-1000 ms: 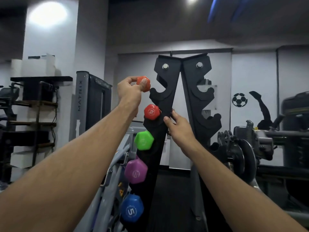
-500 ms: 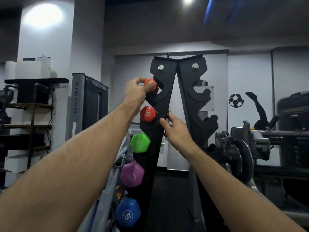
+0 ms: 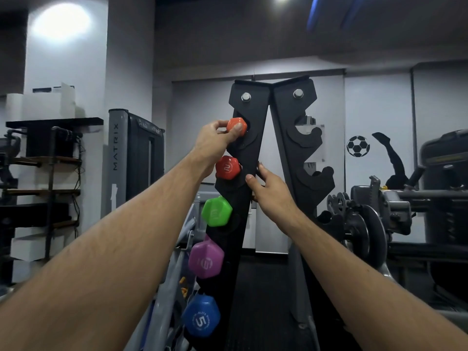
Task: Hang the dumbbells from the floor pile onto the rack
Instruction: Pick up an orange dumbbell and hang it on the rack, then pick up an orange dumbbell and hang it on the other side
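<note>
Left hand (image 3: pixel 211 143) pinches the small orange dumbbell (image 3: pixel 236 126) by its near head, at the rack (image 3: pixel 249 158) top-left hook. Handle axis runs away, across the upright. Right hand (image 3: pixel 272 196) wraps fingers around the upright edge, bracing.

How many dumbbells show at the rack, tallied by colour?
Orange: 2, the top dumbbell gripped by the left hand, and the one marked 2
Green: 1
Purple: 1
Blue: 1
Total: 5
</note>
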A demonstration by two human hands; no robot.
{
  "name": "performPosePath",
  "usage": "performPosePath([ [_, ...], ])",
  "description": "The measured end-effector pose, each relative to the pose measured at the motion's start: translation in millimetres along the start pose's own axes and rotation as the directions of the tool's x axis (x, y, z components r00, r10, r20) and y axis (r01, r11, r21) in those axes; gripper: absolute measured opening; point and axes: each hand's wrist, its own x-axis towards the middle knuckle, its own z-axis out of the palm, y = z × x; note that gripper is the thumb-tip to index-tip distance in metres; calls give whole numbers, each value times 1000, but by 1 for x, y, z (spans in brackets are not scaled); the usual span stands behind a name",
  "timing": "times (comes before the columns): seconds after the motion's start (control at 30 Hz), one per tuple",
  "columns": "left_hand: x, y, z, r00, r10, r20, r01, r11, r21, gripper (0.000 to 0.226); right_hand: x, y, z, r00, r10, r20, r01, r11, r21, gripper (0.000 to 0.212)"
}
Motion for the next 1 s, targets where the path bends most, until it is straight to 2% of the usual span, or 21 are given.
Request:
performPosePath([
  [0.13,-7,-3,1,998,8,-65,-11,999,-46,44,-8,-4,-6,1000,-18,11,18,1000,6,45],
  [0.3,-24,-9,4,994,64,-86,-69,996,-53,51,-15,1,-15,1000,27,-8,-27,1000,3,66],
  [0.47,-54,-22,13,971,156,-182,-147,987,57,76,-33,7,-28,999,53,-9,-53,998,-14,66],
  [0.57,-80,-29,17,945,186,-270,-177,982,60,71,-50,14,-36,998,58,-2,-58,998,-13,65],
  [0.67,-123,-44,23,904,266,-335,-254,964,80,55,-77,25,-43,998,57,2,-57,998,4,58],
  [0.73,-160,-64,31,901,295,-317,-288,955,70,42,-102,35,-44,997,71,13,-71,997,15,52],
  [0.83,-220,-105,50,945,243,-218,-254,967,-25,29,-147,62,-39,992,99,72,-99,995,-2,48],
  [1.0,-301,-188,76,997,31,-71,-39,993,-110,17,-218,125,-25,964,222,143,-214,975,-65,47],
])
